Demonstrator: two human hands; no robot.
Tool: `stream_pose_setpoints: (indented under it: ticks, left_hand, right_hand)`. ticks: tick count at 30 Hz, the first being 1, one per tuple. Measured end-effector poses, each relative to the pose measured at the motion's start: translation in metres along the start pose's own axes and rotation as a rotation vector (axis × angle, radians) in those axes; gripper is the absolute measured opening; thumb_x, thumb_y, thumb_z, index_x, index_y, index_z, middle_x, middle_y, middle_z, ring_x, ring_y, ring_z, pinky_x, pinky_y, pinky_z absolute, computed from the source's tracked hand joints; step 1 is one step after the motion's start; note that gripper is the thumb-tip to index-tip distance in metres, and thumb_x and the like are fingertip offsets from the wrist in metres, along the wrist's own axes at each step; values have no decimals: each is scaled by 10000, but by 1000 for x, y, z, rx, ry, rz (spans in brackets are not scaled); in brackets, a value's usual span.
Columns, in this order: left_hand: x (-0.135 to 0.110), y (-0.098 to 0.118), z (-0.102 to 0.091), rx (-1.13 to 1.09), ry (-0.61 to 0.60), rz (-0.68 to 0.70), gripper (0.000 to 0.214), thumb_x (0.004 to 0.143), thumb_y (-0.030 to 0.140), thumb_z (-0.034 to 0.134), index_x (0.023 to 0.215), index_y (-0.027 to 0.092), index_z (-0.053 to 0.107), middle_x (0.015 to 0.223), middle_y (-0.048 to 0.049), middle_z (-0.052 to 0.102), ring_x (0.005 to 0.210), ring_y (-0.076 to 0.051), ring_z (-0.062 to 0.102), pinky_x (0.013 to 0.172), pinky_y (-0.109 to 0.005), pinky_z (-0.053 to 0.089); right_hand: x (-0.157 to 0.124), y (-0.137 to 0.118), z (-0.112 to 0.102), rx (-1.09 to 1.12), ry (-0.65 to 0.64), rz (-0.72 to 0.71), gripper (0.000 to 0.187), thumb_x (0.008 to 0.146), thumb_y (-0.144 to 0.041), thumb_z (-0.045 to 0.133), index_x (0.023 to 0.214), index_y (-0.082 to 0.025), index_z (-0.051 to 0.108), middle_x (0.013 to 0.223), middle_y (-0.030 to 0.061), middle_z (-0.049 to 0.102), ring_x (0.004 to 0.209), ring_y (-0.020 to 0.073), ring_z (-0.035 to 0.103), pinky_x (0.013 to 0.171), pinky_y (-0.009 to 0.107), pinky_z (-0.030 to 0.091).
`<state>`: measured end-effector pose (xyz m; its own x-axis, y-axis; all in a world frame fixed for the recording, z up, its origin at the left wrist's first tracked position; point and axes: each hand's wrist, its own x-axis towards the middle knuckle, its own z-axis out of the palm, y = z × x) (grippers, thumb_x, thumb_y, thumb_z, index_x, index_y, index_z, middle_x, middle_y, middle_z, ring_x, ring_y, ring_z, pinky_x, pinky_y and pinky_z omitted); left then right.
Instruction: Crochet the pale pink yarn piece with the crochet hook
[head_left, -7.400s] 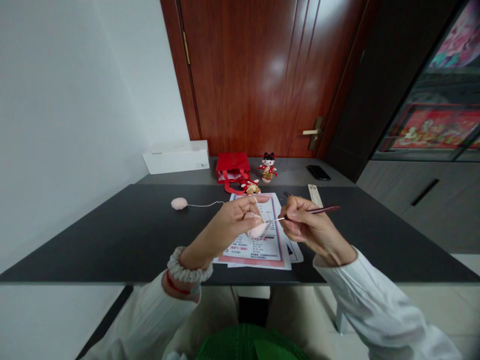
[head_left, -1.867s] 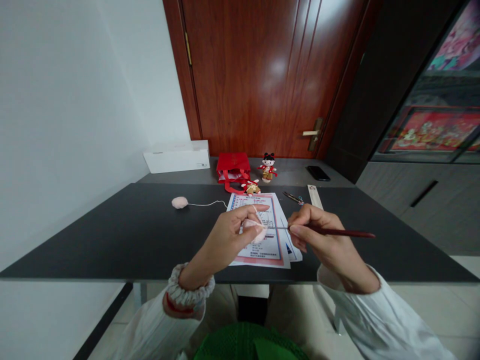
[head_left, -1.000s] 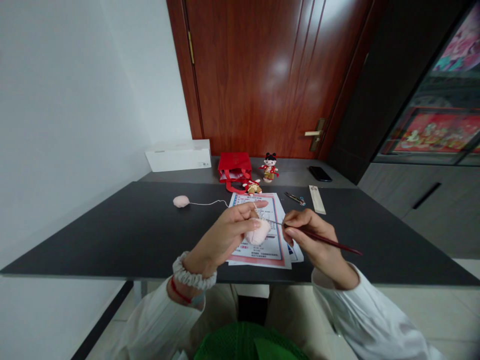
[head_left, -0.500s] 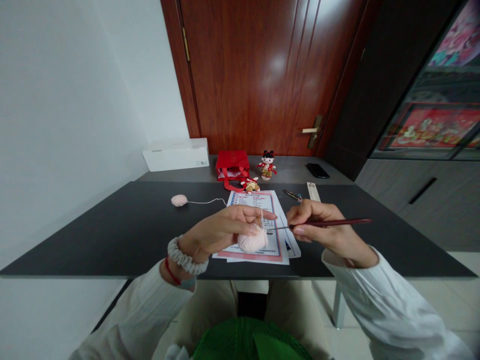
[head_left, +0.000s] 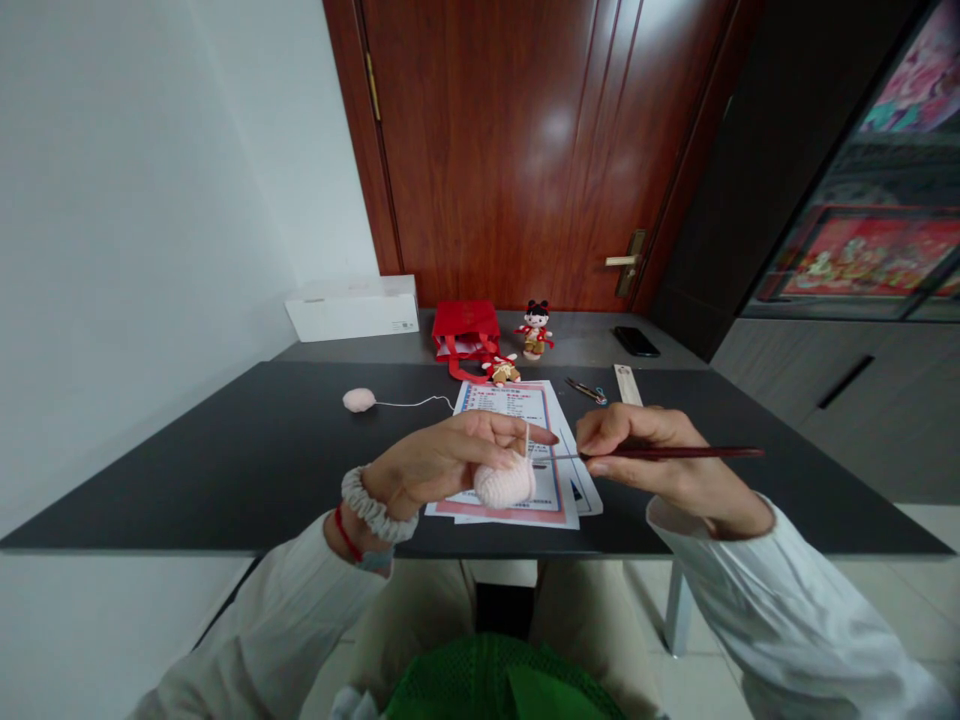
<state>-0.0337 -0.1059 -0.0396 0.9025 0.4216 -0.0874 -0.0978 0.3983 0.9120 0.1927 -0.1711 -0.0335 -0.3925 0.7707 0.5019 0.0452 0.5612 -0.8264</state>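
A rounded pale pink crochet piece [head_left: 504, 486] is pinched in my left hand [head_left: 450, 455], its thumb on the top of the piece. A strand of yarn [head_left: 527, 438] runs up from the piece to my outstretched left forefinger. My right hand [head_left: 660, 455] grips the dark red handle of a crochet hook [head_left: 705, 452] between thumb and fingers. The hook's thin metal shaft points left and its tip meets the piece's right edge; the exact stitch is too small to make out. Printed sheets [head_left: 555, 505] lie beneath both hands.
A pink yarn ball [head_left: 359, 400] lies on the left of the dark table [head_left: 187, 470], its strand trailing right. Farther back are a white box [head_left: 352, 308], a red bag [head_left: 465, 330], a standing doll [head_left: 535, 330], a doll part [head_left: 502, 370], scissors [head_left: 586, 391] and a phone [head_left: 636, 341].
The crochet hook and my right hand have shifted slightly right, and the handle lies a little more level. My left hand keeps its hold on the crochet piece.
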Motion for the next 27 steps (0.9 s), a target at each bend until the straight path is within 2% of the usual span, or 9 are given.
stream_pose_setpoints:
  ticks: [3, 6, 10, 13, 16, 21, 27]
  left_hand:
    - [-1, 4, 3, 32, 3, 1, 410, 656, 139, 720, 1063, 128, 672, 826, -34, 648, 702, -110, 596, 678, -216, 458]
    - [-1, 8, 8, 98, 26, 29, 380, 679, 147, 711, 1057, 126, 680, 768, -22, 635, 620, -82, 566, 584, -187, 425]
    - [-1, 7, 17, 240, 173, 154, 373, 714, 133, 684, 1086, 131, 666, 673, 14, 594, 567, -59, 518, 539, -178, 369]
    - [0, 2, 23, 390, 336, 291, 395, 736, 137, 654, 1131, 131, 634, 669, 28, 569, 603, -76, 516, 576, -207, 378]
    - [1, -4, 26, 527, 465, 385, 417, 735, 139, 643, 1151, 123, 610, 662, 44, 533, 592, -79, 482, 563, -218, 360]
    - [2, -10, 28, 644, 552, 445, 328, 761, 164, 622, 1087, 140, 637, 714, 15, 563, 631, -107, 515, 605, -246, 407]
    - [2, -21, 25, 767, 664, 511, 391, 814, 189, 573, 1205, 167, 588, 744, 4, 591, 693, -136, 551, 683, -274, 442]
  right_hand:
    - [1, 6, -4, 110, -18, 42, 100, 763, -154, 720, 725, -177, 630, 730, 11, 631, 643, 110, 557, 561, 237, 450]
    - [4, 14, -4, 300, -26, 86, 120, 764, -168, 719, 720, -167, 608, 641, -13, 591, 513, 77, 482, 440, 199, 359]
    - [10, 22, 6, 554, 20, 138, 181, 764, -203, 716, 688, -171, 555, 555, -37, 559, 424, 60, 426, 374, 170, 285]
    - [12, 25, 15, 622, 92, 159, 178, 779, -205, 699, 699, -182, 541, 531, -51, 545, 412, 59, 405, 358, 158, 268]
    - [8, 26, 20, 491, 175, 110, 165, 809, -204, 672, 706, -186, 544, 554, -49, 554, 429, 63, 422, 376, 172, 293]
    - [-6, 18, 25, 112, 263, 66, 128, 843, -200, 641, 744, -191, 560, 632, -39, 555, 522, 76, 463, 475, 206, 357]
    - [-12, 11, 42, -107, 368, 38, 134, 869, -230, 602, 758, -205, 531, 675, -37, 537, 570, 87, 448, 507, 211, 360]
